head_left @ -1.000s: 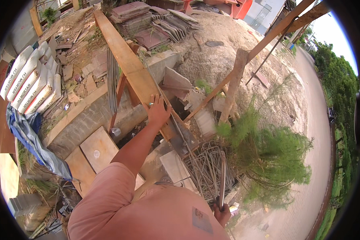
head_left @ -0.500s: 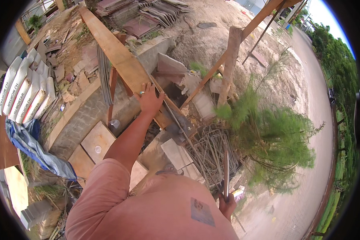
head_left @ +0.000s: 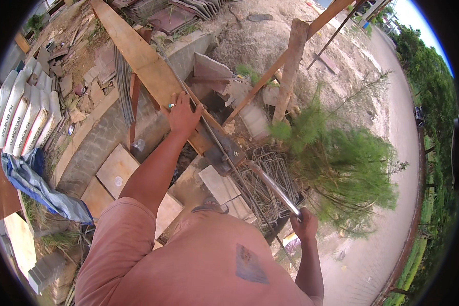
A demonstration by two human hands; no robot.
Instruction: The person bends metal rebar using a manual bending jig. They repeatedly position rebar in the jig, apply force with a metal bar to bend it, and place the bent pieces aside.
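A long wooden plank [head_left: 137, 56] slopes from the far left towards the middle, with a thin steel rod [head_left: 217, 142] lying along its right side. My left hand [head_left: 183, 116], a ring on one finger, rests flat on the plank with fingers spread and the thumb side over the rod. Dark metal plates [head_left: 220, 162] sit at the plank's near end. My right hand [head_left: 306, 223] is closed around the near end of a metal pipe [head_left: 275, 187]. The pipe's far end meets the plates, beside the rod. How far end and rod engage is too small to tell.
Bent steel stirrups [head_left: 270, 166] are heaped under the pipe. A leafy green bush [head_left: 341, 173] grows to the right. White bags [head_left: 28, 115] are stacked at left above a blue-grey tarp [head_left: 46, 194]. A wooden post [head_left: 290, 71] and tiles [head_left: 219, 183] stand nearby.
My right hand has moved forward and right with the pipe, whose far end now reaches the plates at the plank's end. My left hand stays on the plank. The whole view has shifted slightly.
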